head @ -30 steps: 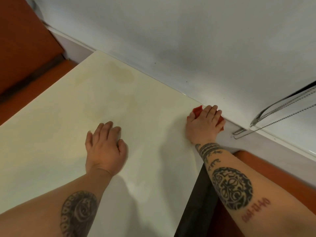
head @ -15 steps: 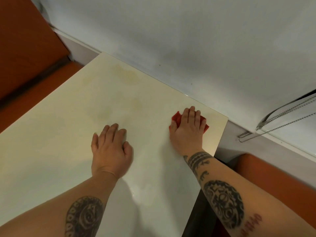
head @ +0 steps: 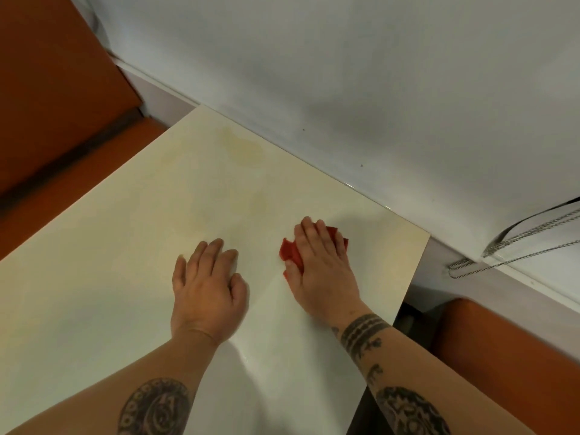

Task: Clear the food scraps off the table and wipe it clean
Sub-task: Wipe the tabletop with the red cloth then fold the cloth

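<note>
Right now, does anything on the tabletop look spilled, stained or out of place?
Yes: a yellowish stain marks the table near its far edge by the wall, away from the red cloth under the right hand. It looks like a dried spill, not yet wiped. Nothing else stands out.

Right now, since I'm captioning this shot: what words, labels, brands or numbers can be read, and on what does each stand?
No text can be read.
The table, the red cloth under the right hand and the wall bear no lettering.
The left forearm tattoo and right forearm tattoo are patterns; the small marks by the right wrist are too blurred to read.
</note>
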Demonstrator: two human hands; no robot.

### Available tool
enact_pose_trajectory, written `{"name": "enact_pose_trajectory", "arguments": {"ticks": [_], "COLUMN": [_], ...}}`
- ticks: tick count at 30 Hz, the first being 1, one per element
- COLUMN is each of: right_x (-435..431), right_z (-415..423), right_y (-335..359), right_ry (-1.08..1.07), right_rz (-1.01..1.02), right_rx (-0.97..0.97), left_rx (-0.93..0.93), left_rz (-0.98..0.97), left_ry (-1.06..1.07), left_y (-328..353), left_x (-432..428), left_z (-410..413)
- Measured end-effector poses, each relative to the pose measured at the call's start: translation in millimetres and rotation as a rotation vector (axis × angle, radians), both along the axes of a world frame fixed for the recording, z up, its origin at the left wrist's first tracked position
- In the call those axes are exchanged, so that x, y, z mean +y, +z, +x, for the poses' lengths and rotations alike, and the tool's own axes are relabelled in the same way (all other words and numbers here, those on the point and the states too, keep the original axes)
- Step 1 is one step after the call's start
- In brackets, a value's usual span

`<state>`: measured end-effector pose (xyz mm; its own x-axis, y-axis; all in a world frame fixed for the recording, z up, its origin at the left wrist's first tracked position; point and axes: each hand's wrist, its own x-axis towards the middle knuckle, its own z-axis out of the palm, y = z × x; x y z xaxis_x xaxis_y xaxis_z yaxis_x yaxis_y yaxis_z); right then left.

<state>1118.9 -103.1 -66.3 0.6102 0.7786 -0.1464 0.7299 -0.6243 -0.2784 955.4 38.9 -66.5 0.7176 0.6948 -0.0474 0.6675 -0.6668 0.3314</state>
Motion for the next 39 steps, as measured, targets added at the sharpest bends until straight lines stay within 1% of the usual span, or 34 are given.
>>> {"name": "enact_pose_trajectory", "arguments": {"ticks": [3,6,8,11,13,15,16,18,19,20,21,22,23,25,27,28,34,37,39], "right_x": [24,46,49,38,29,25,24,17,11,3,-7,-18,-29,-48,-57,-58,-57,-57,-57], "right_z": [19,15,6,-19,-34,-43,-44,-38,-32,-26,-20,-15,-11,-11,-17,-20,-22,-21,-20], "right_y": [-3,-5,-5,-1,0,7,12,25,31,34,34,31,25,16,7,6,4,4,3], "right_ry": [-0.188,-0.276,-0.240,-0.055,0.040,0.069,0.049,-0.094,-0.186,-0.264,-0.322,-0.366,-0.394,-0.399,-0.361,-0.346,-0.362,-0.357,-0.370], "right_rz": [-0.005,0.005,0.019,0.096,0.112,0.177,0.253,0.450,0.540,0.595,0.600,0.557,0.469,0.198,-0.021,-0.067,-0.118,-0.116,-0.093], "right_rx": [-0.012,-0.020,-0.011,-0.038,0.010,0.132,0.254,0.567,0.672,0.689,0.623,0.512,0.398,0.232,0.131,0.098,0.038,0.024,0.010], "left_rx": [-0.013,-0.011,-0.007,0.009,0.024,0.020,0.015,0.002,-0.002,-0.004,-0.004,-0.003,0.001,0.007,0.008,0.007,0.003,-0.005,0.026], "left_rz": [-0.004,0.003,0.002,0.004,0.001,0.005,0.006,0.010,0.008,0.007,0.008,0.011,0.013,0.019,0.016,0.015,0.025,0.009,0.038], "left_ry": [0.004,0.002,0.003,0.004,0.001,0.000,-0.004,-0.003,0.000,0.002,0.001,0.000,0.000,-0.001,0.004,0.005,-0.006,-0.017,-0.027], "left_y": [0,-3,-3,-3,-2,-2,-2,-2,-2,-2,-2,-2,-2,-2,-1,0,-1,1,5], "left_x": [2,2,2,2,2,3,3,2,2,2,2,3,4,4,2,1,-3,-3,1], "left_z": [1,-1,-1,0,0,0,-1,-1,-1,-1,0,0,0,0,-1,-1,-1,0,7]}}
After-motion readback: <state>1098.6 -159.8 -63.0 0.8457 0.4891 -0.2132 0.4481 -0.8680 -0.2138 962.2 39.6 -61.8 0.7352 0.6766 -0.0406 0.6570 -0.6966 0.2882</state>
